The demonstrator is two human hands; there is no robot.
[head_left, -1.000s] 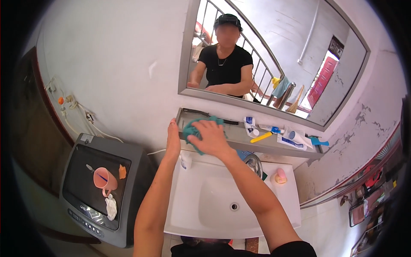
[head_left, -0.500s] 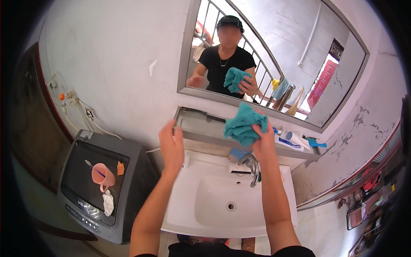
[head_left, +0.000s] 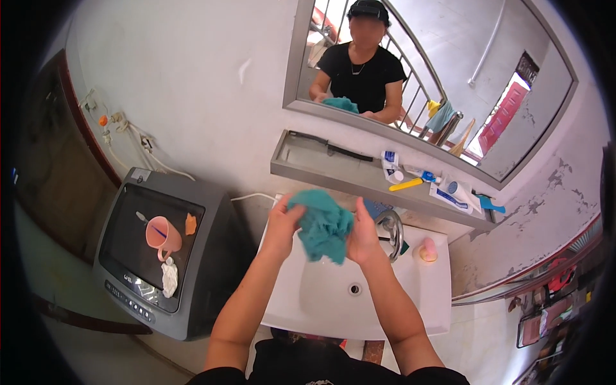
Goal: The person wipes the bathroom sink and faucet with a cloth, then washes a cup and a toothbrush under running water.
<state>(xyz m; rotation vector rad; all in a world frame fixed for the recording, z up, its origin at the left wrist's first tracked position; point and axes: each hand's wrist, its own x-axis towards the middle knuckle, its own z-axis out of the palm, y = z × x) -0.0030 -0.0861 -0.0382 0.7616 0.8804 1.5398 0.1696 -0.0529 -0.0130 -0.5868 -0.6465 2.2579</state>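
A crumpled teal cloth (head_left: pixel 321 224) is bunched between my two hands above the white washbasin (head_left: pixel 276 308). My left hand (head_left: pixel 282 226) grips its left side, fingers curled at the edge. On the other side, my right hand (head_left: pixel 364 236) holds the cloth's right edge with the thumb pointing up; its other fingers are partly hidden. Just right of that hand stands the curved metal faucet (head_left: pixel 393 234). The basin's drain lies below the cloth.
A grey shelf (head_left: pixel 385 189) under the mirror (head_left: pixel 292 83) carries a black-handled knife (head_left: pixel 330 146), tubes and a yellow-handled toothbrush (head_left: pixel 405 185). Pink soap (head_left: pixel 428 250) sits on the basin's right rim. At left, a dark washing machine (head_left: pixel 205 256) bears a pink mug (head_left: pixel 163 235).
The cloth has come down and left from before the shelf to above the basin. My left hand, bare before, now grips it too. The view has shifted slightly.
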